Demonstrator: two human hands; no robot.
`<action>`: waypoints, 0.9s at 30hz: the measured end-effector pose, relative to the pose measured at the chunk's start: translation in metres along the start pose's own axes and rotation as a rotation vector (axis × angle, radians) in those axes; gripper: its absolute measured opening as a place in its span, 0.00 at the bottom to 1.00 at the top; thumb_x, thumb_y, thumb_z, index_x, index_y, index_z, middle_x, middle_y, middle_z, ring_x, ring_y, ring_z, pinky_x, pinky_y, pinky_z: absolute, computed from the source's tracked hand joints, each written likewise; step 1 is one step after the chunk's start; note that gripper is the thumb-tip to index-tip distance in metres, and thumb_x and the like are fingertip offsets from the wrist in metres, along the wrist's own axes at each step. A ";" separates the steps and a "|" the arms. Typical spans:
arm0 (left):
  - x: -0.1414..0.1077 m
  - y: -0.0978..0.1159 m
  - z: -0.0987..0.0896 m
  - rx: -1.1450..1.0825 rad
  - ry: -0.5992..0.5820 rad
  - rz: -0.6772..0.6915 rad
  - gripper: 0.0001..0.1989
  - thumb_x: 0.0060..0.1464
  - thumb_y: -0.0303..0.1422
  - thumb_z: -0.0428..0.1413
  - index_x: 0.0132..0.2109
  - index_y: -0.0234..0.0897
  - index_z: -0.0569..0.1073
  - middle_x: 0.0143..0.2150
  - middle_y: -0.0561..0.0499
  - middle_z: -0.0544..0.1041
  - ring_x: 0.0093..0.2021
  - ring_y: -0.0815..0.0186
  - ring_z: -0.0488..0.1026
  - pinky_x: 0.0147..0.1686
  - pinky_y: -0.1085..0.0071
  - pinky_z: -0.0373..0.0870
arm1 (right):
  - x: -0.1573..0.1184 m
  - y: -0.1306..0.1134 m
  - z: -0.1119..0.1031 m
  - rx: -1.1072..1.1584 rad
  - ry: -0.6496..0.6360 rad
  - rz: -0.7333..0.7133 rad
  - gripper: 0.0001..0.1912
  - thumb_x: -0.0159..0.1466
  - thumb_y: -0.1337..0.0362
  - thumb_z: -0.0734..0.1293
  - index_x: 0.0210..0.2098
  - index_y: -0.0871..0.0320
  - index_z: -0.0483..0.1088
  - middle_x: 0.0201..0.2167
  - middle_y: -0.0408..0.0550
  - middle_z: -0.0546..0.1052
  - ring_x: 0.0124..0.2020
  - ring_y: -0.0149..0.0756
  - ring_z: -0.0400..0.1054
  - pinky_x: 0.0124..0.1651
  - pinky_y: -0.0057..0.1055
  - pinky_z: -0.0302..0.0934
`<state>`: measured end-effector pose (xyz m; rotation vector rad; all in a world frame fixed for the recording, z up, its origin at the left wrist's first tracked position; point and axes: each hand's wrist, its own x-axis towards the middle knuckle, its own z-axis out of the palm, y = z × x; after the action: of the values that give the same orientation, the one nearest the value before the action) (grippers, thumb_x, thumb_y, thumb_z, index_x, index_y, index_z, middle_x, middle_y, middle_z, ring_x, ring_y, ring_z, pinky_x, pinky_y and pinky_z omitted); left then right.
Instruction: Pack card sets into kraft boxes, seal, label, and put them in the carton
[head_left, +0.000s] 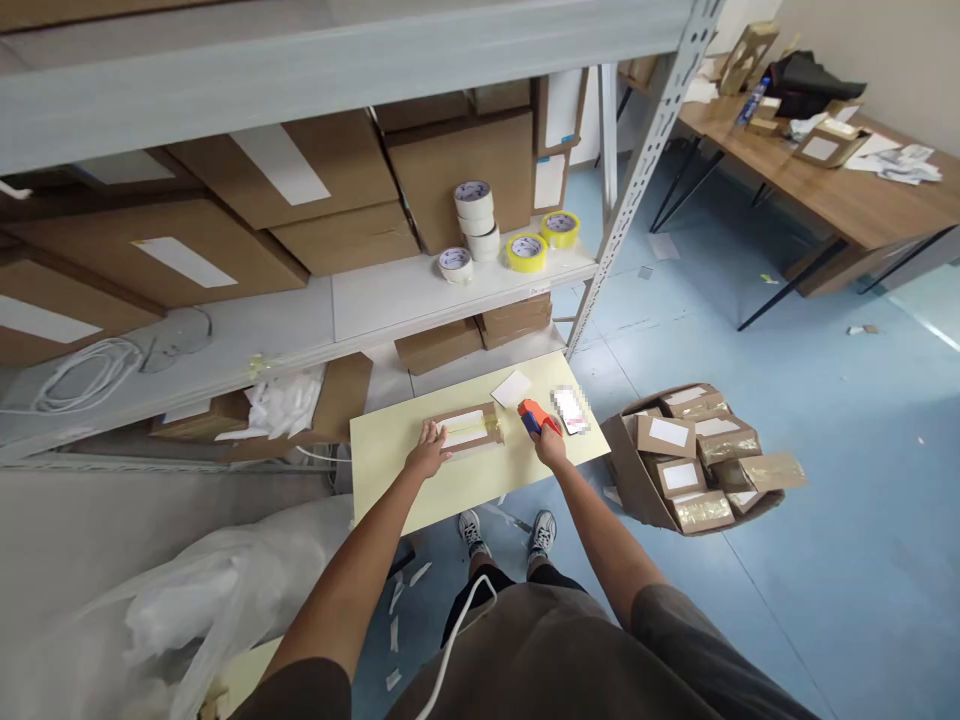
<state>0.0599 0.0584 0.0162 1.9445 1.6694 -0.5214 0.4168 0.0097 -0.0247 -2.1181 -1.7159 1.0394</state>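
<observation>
On the pale yellow tabletop [397, 490] lies a small cardboard box [493, 420] with a white label and a strip of clear yellowish tape along it. My left hand [428, 450] grips its left end, fingers over the top and thumb toward the near side. To the right of the box, my right hand [551, 446] is closed around a red and blue tape dispenser [535, 414], apart from the box. A white card [511, 389] lies behind the box. Beyond the dispenser is a phone-like object [571, 410], partly blurred out.
A metal shelf [390, 304] ahead carries large cartons [465, 170], white tape rolls [478, 228] and yellow tape rolls [526, 253]. On the floor at right, an open carton [637, 480] holds several small boxes. Plastic wrap [217, 590] lies at left; a wooden desk [840, 200] stands back right.
</observation>
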 end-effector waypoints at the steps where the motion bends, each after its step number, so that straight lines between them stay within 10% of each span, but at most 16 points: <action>1: -0.001 0.000 0.000 -0.020 0.010 0.004 0.39 0.67 0.42 0.51 0.79 0.41 0.47 0.81 0.42 0.37 0.80 0.51 0.31 0.72 0.54 0.55 | -0.003 -0.013 -0.004 0.019 0.019 0.005 0.19 0.75 0.58 0.56 0.58 0.60 0.69 0.49 0.61 0.79 0.46 0.48 0.75 0.47 0.38 0.63; 10: -0.013 0.005 0.001 -0.156 0.046 0.019 0.39 0.66 0.37 0.55 0.79 0.47 0.49 0.82 0.46 0.37 0.81 0.54 0.30 0.70 0.52 0.60 | -0.012 -0.145 0.006 0.225 -0.097 -0.286 0.22 0.67 0.44 0.66 0.47 0.55 0.74 0.37 0.49 0.81 0.39 0.45 0.76 0.44 0.35 0.67; 19: -0.026 -0.010 0.005 -0.314 0.184 0.172 0.37 0.62 0.37 0.61 0.75 0.50 0.60 0.81 0.46 0.46 0.81 0.53 0.37 0.69 0.51 0.62 | -0.013 -0.122 -0.008 0.553 -0.281 -0.269 0.31 0.58 0.34 0.70 0.40 0.58 0.72 0.34 0.49 0.80 0.37 0.43 0.74 0.43 0.37 0.69; 27: -0.024 0.010 -0.024 -0.940 0.488 0.216 0.22 0.69 0.41 0.49 0.59 0.38 0.80 0.63 0.41 0.78 0.64 0.53 0.73 0.65 0.58 0.66 | -0.013 -0.116 0.001 0.588 -0.300 -0.233 0.34 0.57 0.32 0.72 0.42 0.58 0.73 0.34 0.49 0.79 0.36 0.43 0.74 0.40 0.37 0.69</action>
<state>0.0644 0.0531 0.0507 1.5213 1.5066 0.7628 0.3261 0.0309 0.0464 -1.4212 -1.4732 1.6034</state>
